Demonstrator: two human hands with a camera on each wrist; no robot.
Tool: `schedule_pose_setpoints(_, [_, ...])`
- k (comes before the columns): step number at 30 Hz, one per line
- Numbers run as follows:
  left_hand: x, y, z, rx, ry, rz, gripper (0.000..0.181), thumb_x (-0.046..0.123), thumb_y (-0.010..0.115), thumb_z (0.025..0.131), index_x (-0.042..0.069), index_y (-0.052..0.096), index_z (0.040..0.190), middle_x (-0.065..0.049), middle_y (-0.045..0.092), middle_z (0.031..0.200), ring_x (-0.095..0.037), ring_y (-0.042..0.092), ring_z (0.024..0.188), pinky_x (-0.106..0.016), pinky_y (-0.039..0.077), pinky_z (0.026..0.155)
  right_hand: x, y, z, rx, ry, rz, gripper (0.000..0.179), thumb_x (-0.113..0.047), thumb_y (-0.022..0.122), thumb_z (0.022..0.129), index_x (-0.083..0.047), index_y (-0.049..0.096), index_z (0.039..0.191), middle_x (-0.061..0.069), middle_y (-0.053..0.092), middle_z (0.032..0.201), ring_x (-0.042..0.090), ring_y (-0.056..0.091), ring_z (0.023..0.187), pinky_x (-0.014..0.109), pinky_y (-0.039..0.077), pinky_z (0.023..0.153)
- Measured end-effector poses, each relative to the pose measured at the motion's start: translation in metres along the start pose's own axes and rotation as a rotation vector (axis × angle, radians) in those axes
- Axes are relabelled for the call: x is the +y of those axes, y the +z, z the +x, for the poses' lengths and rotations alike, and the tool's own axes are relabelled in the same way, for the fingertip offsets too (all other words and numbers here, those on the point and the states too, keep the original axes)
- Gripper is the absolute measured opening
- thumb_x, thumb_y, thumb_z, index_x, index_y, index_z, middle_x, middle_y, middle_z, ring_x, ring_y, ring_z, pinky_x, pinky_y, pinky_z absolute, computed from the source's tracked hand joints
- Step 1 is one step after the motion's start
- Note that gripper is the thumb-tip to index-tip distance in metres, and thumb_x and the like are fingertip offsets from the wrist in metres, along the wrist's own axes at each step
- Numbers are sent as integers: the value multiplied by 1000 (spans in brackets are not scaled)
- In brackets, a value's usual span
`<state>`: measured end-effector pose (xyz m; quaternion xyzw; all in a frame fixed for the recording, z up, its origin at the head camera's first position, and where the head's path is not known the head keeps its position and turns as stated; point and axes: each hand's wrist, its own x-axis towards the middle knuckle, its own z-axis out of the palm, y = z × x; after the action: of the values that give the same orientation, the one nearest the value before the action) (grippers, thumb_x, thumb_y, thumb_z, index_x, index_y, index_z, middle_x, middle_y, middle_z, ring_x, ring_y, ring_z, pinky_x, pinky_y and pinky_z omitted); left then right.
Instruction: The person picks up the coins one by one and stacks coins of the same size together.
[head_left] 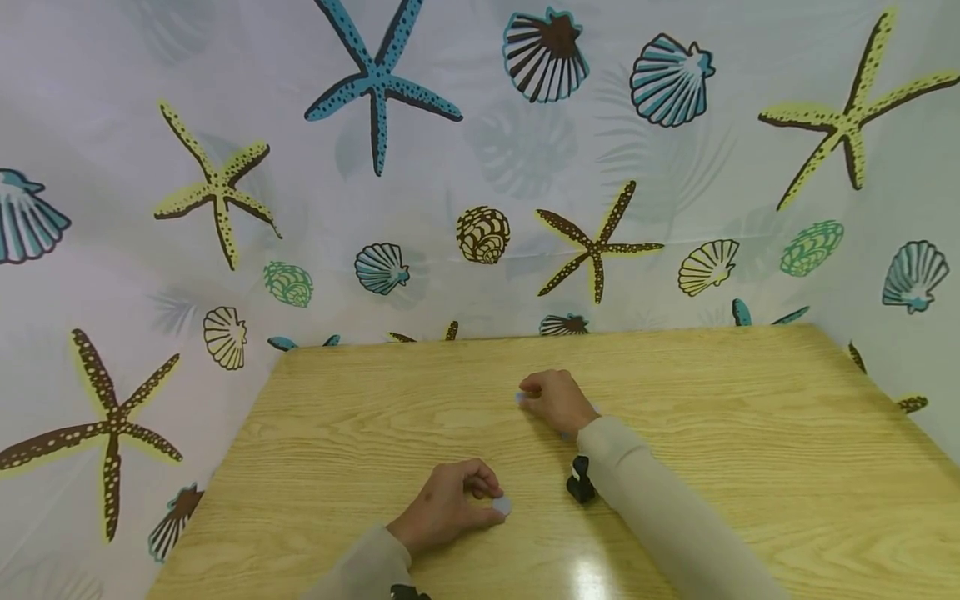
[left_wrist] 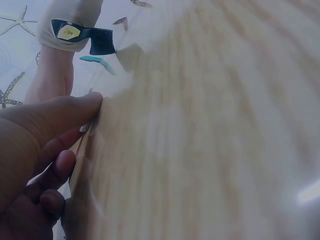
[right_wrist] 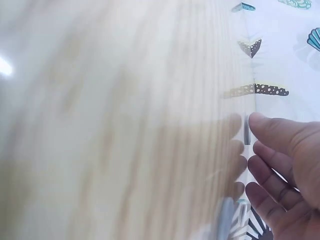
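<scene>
In the head view my left hand [head_left: 452, 504] is low on the wooden table, thumb and index finger pinching a small pale round disc [head_left: 502, 506] by its edge. From the left wrist, a sliver of that disc [left_wrist: 86, 128] shows between thumb and fingers. Farther off and to the right, my right hand [head_left: 558, 400] pinches another small pale-blue disc [head_left: 521, 398] at the tabletop. The right wrist view has this disc [right_wrist: 247, 130] edge-on beside the thumb. Under the right palm a further pale-blue piece [head_left: 566, 436] pokes out, mostly hidden by the hand.
The wood-grain table [head_left: 360, 400] has a glossy, reflecting surface. Behind and beside it hangs a white cloth [head_left: 435, 167] printed with starfish and shells. A black wrist camera mount [head_left: 580, 481] sits on the right sleeve.
</scene>
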<state>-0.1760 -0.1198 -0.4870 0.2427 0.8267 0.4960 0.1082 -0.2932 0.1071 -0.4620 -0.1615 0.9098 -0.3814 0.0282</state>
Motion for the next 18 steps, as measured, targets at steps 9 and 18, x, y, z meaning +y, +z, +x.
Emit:
schedule_pose_setpoints(9, [1, -1, 0, -2, 9, -6, 29, 15, 86, 79, 13, 65, 99, 7, 70, 97, -9, 64, 91, -24, 53, 85, 0, 3, 4, 25, -22, -40, 29, -6, 75, 89, 4, 70, 116, 17, 71, 115, 33, 66, 108, 45, 53, 93])
schedule_pose_setpoints(18, [0, -1, 1, -5, 2, -9, 31, 16, 87, 79, 13, 65, 100, 8, 69, 98, -9, 64, 91, -24, 52, 87, -4, 5, 3, 18, -8, -56, 24, -6, 75, 89, 3, 72, 111, 15, 72, 109, 32, 67, 104, 44, 54, 90])
